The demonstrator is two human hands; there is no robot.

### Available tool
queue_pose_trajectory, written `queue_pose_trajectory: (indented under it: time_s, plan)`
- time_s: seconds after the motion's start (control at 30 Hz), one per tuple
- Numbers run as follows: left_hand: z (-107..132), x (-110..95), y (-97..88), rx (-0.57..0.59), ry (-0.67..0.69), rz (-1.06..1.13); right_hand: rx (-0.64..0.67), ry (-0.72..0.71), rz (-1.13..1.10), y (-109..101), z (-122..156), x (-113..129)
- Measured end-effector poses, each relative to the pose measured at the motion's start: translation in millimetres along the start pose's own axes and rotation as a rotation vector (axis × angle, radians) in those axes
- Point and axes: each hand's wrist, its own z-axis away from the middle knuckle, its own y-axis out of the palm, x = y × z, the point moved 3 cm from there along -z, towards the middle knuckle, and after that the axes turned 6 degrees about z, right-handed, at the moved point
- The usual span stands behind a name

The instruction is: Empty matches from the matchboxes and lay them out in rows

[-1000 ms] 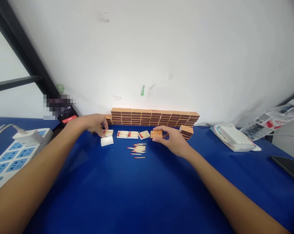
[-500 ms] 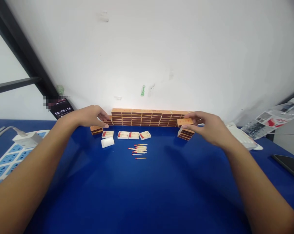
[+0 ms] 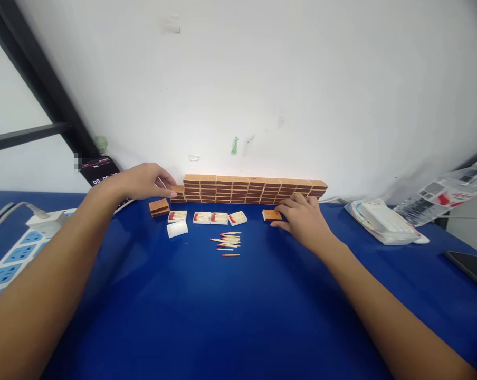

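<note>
A long wall of stacked matchboxes (image 3: 238, 190) stands along the back of the blue table (image 3: 207, 311). At its left end, the thumb and fingers of my left hand (image 3: 145, 182) are closed about a matchbox (image 3: 178, 190) on a lower stack. My right hand (image 3: 305, 220) is low over the table in front of the wall's right part, its thumb and fingers gripping another matchbox (image 3: 270, 215) near the tabletop. The small stack of boxes seen there earlier is hidden, probably behind this hand.
Several open matchbox trays (image 3: 218, 218) with red-tipped matches lie mid-table, near a white tray (image 3: 177, 229) and loose matches (image 3: 228, 241). Two matchboxes (image 3: 159, 207) sit at left. A power strip (image 3: 9, 261), a timer phone (image 3: 99, 171), packets (image 3: 384, 219) and a dark phone (image 3: 470, 269) flank these.
My right hand has moved left and down with a matchbox, from above the small stack toward the tabletop. My left hand stays at the wall's left end. The view has shifted slightly.
</note>
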Motion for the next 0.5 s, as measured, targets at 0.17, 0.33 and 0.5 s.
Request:
queue_pose_trajectory:
  time_s: [0.17, 0.33, 0.5]
  plan:
    - [-7.2, -22.7, 15.8, -0.241, 0.2, 0.036, -0.062, 0.016, -0.039, -4.3, 2.5, -8.0]
    - [-21.2, -37.2, 44.5, -0.283, 0.415, -0.097, -0.174, 0.102, -0.088, -19.8, 3.7, -22.8]
    - [-39.7, -26.5, 54.0, -0.328, 0.428, -0.227, -0.202, 0.15, -0.124, -27.9, 2.2, -25.7]
